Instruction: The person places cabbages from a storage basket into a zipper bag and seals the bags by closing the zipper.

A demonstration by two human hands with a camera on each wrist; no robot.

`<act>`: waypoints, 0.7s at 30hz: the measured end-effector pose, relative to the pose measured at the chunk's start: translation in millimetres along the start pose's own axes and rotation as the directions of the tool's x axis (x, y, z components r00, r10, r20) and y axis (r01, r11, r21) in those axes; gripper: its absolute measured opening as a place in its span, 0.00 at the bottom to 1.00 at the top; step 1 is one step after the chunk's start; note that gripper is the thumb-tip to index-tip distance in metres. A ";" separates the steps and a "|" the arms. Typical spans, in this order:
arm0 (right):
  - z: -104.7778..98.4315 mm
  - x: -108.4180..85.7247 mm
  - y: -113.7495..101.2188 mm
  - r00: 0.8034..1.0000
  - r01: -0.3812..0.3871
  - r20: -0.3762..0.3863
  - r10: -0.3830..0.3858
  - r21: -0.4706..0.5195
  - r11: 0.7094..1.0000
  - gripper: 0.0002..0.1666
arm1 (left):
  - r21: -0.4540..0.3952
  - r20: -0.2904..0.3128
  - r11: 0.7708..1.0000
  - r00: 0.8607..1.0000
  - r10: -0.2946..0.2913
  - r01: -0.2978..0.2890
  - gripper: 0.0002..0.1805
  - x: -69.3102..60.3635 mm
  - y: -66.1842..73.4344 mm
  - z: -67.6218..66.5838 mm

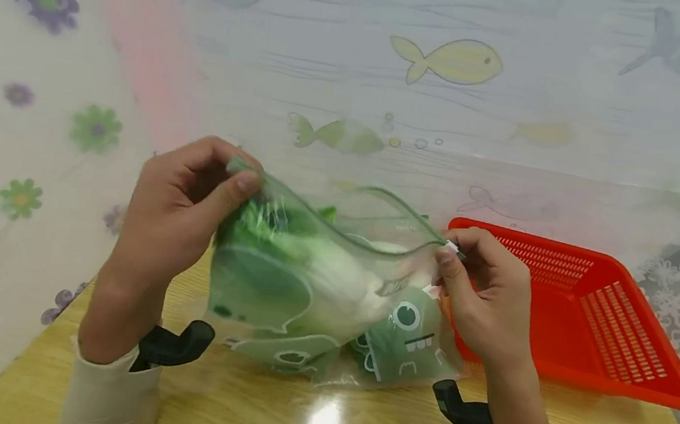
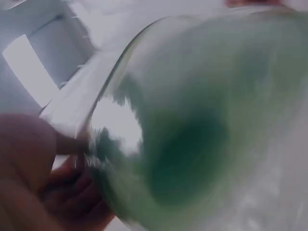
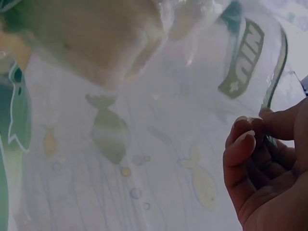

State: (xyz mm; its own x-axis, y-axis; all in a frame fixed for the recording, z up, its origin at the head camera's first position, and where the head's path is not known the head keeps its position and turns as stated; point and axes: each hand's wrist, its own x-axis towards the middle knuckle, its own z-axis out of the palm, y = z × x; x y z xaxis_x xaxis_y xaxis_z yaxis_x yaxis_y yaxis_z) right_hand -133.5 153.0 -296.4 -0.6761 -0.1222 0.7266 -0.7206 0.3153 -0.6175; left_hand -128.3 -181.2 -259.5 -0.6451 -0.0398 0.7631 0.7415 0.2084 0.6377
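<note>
A clear zip bag (image 1: 262,284) with green cartoon print hangs between my hands, its green-edged mouth gaping. Inside it lies a leafy green vegetable with thick white stalks (image 1: 333,271). My left hand (image 1: 176,214) pinches the bag's top left corner between thumb and fingers. At the other end of the mouth, my right hand (image 1: 491,296) pinches the zip edge beside a white slider (image 1: 451,246). The left wrist view is blurred, with the bag (image 2: 192,144) filling most of it. In the right wrist view, thumb and fingers (image 3: 245,149) hold the bag's edge.
More printed bagging (image 1: 410,339) with a one-eyed cartoon figure rests on the wooden table (image 1: 254,412) below the held bag. A red plastic basket (image 1: 572,329) with slotted sides stands to the right. Behind the table hangs a fish-patterned curtain (image 1: 333,50).
</note>
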 end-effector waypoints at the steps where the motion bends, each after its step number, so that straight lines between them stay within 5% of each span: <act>1: -0.5 -0.6 -0.2 1.000 0.005 -0.004 -0.005 0.006 1.000 0.05 | -0.012 -0.015 1.000 1.000 0.013 -0.014 0.03 -0.9 0.8 0.8; 5: 0.0 -1.4 0.2 1.000 0.019 -0.012 -0.019 0.019 1.000 0.03 | 0.170 -0.075 0.984 0.995 0.063 -0.050 0.05 -1.6 2.8 1.1; 9: 1.3 -0.6 2.9 1.000 0.015 0.008 -0.015 0.006 1.000 0.06 | 0.209 0.022 0.978 1.000 -0.013 0.008 0.07 -0.3 2.8 -4.8; 17: 1.6 -0.9 6.7 1.000 -0.029 -0.010 0.029 -0.019 0.999 0.06 | 0.271 0.022 0.963 1.000 -0.017 0.010 0.05 -0.3 -1.9 -1.5; 21: 0.8 -0.5 7.0 0.996 -0.048 -0.074 0.049 0.027 0.998 0.03 | 0.230 -0.033 0.973 0.999 -0.030 0.037 0.06 1.6 -9.2 -0.3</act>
State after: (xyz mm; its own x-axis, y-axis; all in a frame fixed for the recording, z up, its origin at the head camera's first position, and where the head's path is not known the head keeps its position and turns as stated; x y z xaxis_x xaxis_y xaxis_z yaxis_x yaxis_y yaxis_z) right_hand -138.4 154.5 -301.4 -0.6977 -0.0367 0.7154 -0.6916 0.2949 -0.6594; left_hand -136.1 -183.5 -264.2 -0.6603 -0.0786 0.7469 0.6552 0.4258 0.6241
